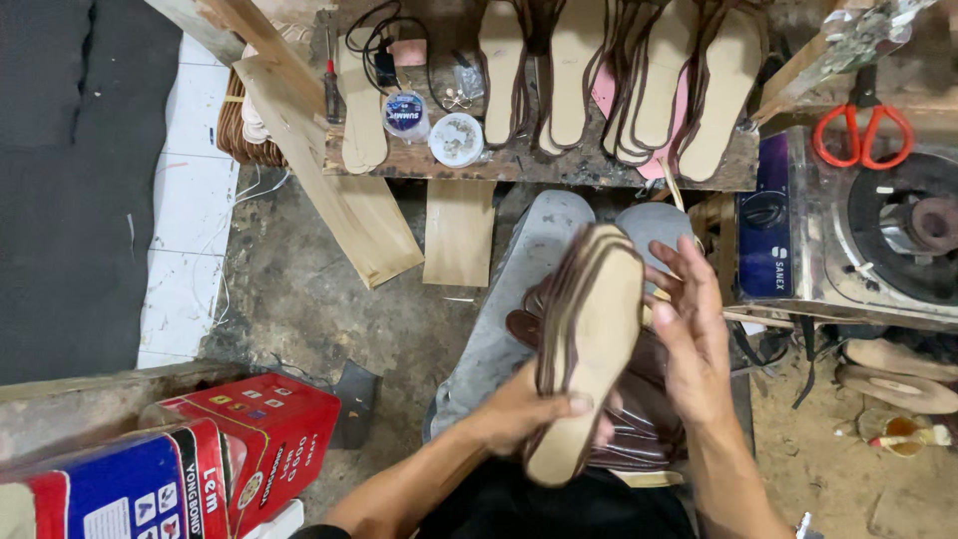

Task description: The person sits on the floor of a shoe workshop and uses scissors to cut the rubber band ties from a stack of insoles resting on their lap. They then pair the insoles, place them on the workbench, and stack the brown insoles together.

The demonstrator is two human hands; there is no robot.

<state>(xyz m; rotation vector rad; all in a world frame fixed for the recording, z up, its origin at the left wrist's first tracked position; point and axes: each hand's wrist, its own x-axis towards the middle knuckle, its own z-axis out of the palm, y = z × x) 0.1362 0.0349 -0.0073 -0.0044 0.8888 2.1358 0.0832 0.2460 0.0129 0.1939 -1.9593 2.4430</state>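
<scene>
My left hand [519, 411] grips the heel end of a stack of tan shoe insoles with dark brown edging [591, 339], held upright over my lap. My right hand [689, 334] rests flat against the stack's right side, fingers spread along its edge. More brown-edged pieces [639, 419] lie on my lap beneath the stack. My grey trousers [519, 289] show below.
A rough wooden bench [559, 160] ahead carries several tan insoles [718, 90], two round tins [457, 138], a screwdriver [330, 85] and cables. Red-handled scissors [863, 130] lie on a metal stove [858, 240] at right. A red and blue carton [200, 459] stands at lower left.
</scene>
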